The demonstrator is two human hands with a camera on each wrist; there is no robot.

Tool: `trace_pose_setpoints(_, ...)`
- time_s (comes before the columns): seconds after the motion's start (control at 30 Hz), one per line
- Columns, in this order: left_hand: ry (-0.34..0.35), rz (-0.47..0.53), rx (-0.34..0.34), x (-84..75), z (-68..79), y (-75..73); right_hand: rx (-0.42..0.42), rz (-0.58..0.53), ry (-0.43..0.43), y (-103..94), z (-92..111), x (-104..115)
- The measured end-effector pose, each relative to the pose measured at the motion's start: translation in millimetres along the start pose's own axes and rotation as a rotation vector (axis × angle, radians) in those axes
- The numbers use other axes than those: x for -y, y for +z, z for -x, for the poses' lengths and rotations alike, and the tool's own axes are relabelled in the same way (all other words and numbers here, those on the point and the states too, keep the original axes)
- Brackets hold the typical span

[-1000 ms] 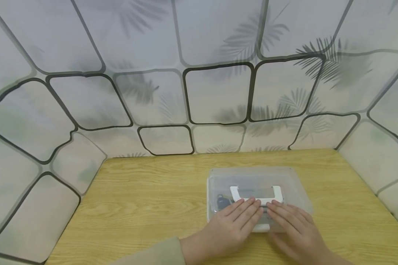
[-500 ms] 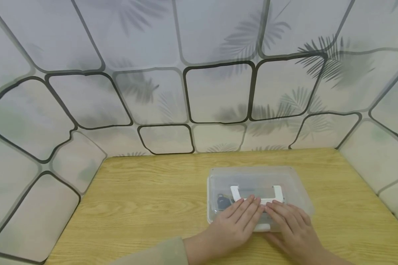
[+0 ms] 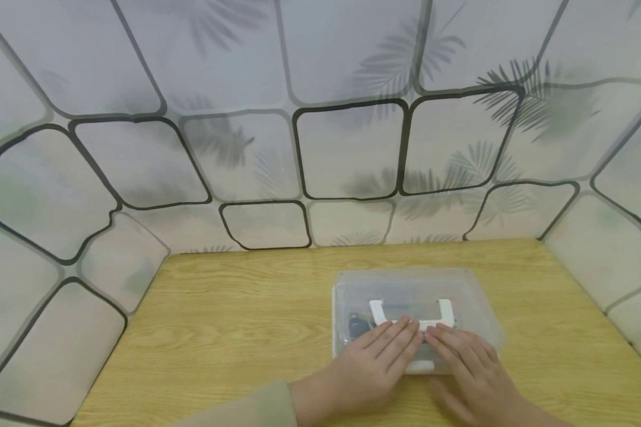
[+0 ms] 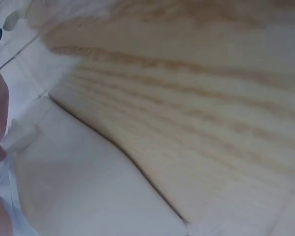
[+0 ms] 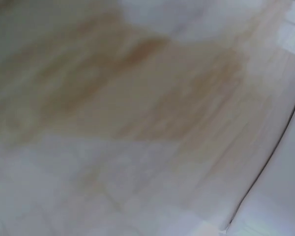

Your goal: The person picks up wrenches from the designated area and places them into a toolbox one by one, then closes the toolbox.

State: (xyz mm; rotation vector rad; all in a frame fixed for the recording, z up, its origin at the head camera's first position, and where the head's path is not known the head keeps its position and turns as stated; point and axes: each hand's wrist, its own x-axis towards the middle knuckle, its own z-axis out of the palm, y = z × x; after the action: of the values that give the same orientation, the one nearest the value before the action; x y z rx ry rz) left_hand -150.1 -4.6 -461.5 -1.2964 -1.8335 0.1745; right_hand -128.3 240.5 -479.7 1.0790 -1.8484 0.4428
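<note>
A translucent plastic case [image 3: 411, 281] with a white carrying handle [image 3: 446, 313] lies flat on the wooden table, its lid down. Through the lid a dark blue object [image 3: 358, 325] shows at the left, along with other blurred contents. My left hand [image 3: 371, 370] rests on the front part of the lid, fingers straight and fingertips at the handle's bar. Mirroring it, my right hand [image 3: 478, 373] lies on the front right of the lid with extended fingers, its thumb lower, by the front edge. Between the hands a white latch [image 3: 420, 366] is visible on the front side.
The wood-grain table [image 3: 235, 314] extends to the left of the case and behind it. Pale patterned panels [image 3: 352, 154] with leaf prints enclose the table at the back and both sides. Both wrist views show mostly blurred tabletop.
Both hands stay on the lid in nearly the same place. The right fingers have edged slightly left, closer to the left hand. The case has not moved.
</note>
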Motion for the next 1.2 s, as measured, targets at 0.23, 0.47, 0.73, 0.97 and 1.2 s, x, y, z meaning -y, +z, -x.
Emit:
trace_pose_setpoints(0.23, 0.066, -0.031, 0.020, 7.1, 1.0, -0.9, -0.001, -0.009, -0.016, -2.5, -2.3, -2.0)
trace_pose_setpoints(0.47, 0.103, -0.082, -0.021, 9.1, 2.4, 2.2, -0.003, -0.001, -0.020, -3.3, -3.0, -2.9)
trace_pose_setpoints(0.73, 0.118, -0.070, -0.041, 11.3, 2.7, 1.8, -0.023, -0.014, -0.050, -5.3, -4.3, -5.7)
trace_pose_setpoints(0.97, 0.118, -0.032, -0.036, 14.5, -1.5, -1.9, -0.057, -0.032, -0.072, -5.5, -5.2, -7.6)
trace_pose_setpoints(1.2, 0.124, -0.020, -0.074, 16.5, -1.2, -0.7, -0.062, -0.036, -0.069, -5.6, -5.0, -7.2)
